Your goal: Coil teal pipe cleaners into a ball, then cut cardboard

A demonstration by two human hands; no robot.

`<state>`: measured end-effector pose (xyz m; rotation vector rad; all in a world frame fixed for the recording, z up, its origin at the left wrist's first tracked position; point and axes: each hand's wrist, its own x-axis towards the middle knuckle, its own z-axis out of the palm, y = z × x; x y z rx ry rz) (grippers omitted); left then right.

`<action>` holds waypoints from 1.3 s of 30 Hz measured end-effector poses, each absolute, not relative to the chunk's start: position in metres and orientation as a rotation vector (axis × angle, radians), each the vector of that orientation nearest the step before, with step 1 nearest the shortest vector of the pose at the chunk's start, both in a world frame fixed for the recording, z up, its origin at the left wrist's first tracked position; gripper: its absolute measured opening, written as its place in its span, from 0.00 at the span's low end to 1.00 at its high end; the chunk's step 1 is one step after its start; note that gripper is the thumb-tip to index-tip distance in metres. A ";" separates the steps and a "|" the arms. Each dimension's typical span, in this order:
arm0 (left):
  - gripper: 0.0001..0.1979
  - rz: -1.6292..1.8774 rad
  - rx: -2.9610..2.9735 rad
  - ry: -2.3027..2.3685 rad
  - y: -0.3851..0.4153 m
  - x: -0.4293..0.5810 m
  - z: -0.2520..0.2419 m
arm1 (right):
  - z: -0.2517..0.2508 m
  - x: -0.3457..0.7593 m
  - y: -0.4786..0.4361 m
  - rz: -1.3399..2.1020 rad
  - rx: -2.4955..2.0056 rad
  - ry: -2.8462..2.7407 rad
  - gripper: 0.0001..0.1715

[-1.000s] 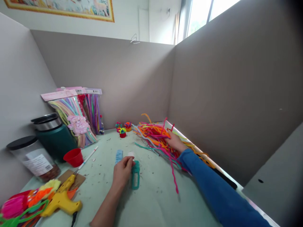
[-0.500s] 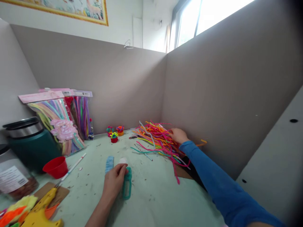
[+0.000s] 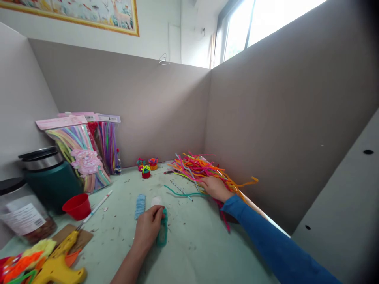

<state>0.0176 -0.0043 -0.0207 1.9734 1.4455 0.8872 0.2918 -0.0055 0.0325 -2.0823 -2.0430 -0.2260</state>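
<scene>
1. The left hand [image 3: 149,228] curls closed around a teal loop [image 3: 162,233] at mid-bench [image 3: 192,252]; the loop's long axis runs away from the person.
2. The right hand [image 3: 214,187] lies flat, fingers loose, on the near edge of the pipe-cleaner pile [image 3: 201,167], which sits beyond and to the right of the loop.

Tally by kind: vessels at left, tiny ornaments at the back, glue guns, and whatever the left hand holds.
Dark green steel-lidded flask: 1
Clear black-lidded jar: 1
Small red plastic cup: 1
Tiny multicoloured pipe-cleaner ornaments: 3
Yellow plastic glue gun: 1
Teal pipe-cleaner loop in left hand: 1
Total: 8
</scene>
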 end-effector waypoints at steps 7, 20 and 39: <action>0.16 1.042 1.908 1.244 -0.007 0.020 -0.020 | 0.059 0.257 -0.031 -0.327 -2.036 -1.958 0.26; 0.16 1.083 1.090 0.835 -0.014 0.026 -0.014 | -0.005 0.172 -0.064 -0.071 -1.833 -2.206 0.22; 0.16 1.092 0.968 0.866 -0.010 0.022 -0.015 | 0.001 0.265 -0.015 0.110 -1.705 -1.951 0.05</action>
